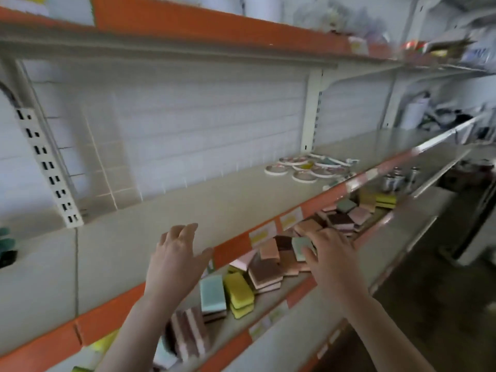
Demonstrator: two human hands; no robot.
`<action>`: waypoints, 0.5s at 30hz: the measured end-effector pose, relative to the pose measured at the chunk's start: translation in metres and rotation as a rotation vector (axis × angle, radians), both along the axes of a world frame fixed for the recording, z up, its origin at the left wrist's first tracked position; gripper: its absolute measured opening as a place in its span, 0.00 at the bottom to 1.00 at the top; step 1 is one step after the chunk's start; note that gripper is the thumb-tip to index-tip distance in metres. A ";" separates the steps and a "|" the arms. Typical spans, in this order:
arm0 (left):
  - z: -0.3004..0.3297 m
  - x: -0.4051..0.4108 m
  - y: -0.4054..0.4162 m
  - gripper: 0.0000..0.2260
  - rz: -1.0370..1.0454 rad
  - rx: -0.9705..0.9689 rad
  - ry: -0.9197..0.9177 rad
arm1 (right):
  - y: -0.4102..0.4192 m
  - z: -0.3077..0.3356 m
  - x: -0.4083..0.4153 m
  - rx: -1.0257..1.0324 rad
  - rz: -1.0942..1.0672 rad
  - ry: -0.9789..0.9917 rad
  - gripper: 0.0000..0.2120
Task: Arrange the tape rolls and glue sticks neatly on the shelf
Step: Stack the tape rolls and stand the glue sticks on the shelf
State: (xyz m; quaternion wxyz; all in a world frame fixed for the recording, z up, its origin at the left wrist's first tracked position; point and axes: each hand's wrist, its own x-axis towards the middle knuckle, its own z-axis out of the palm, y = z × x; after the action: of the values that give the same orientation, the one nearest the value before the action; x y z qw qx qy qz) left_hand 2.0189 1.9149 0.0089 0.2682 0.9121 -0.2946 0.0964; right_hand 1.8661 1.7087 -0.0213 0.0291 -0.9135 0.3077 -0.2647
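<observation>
Both hands are empty, so this looks like the reach before any sorting. The left hand (pixel 177 253) hovers spread over the shelf (pixel 166 210) edge. The right hand (pixel 328 253), fingers spread, hangs above the sponges (pixel 265 267) one level down. The tapes (pixel 303 167) lie scattered far up-right of it; the next move calls for stepping right. Glue sticks can't be made out.

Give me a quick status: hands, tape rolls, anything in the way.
Left hand and right hand open, holding nothing. Tape rolls loosely heaped on the middle shelf, far right, beyond both hands. Path along shelf unobstructed.
</observation>
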 end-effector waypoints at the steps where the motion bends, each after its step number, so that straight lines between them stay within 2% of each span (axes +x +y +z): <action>1: 0.000 0.001 -0.023 0.26 -0.016 0.000 0.001 | -0.019 0.000 -0.001 0.008 0.003 -0.034 0.12; 3: -0.001 0.005 -0.072 0.26 -0.040 -0.009 -0.002 | -0.060 -0.003 -0.001 0.003 -0.005 -0.073 0.11; 9: -0.007 0.024 -0.217 0.27 -0.097 -0.039 0.036 | -0.192 -0.007 0.027 0.016 -0.056 -0.005 0.16; 15: 0.004 0.044 -0.326 0.26 -0.057 -0.063 0.019 | -0.315 0.009 0.058 -0.045 -0.005 -0.070 0.15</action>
State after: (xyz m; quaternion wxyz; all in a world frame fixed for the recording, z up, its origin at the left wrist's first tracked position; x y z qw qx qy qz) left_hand 2.0626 1.5888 0.0125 0.3024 0.8953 -0.3147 0.0893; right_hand 1.9245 1.3938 -0.0119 0.0184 -0.9033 0.3027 -0.3035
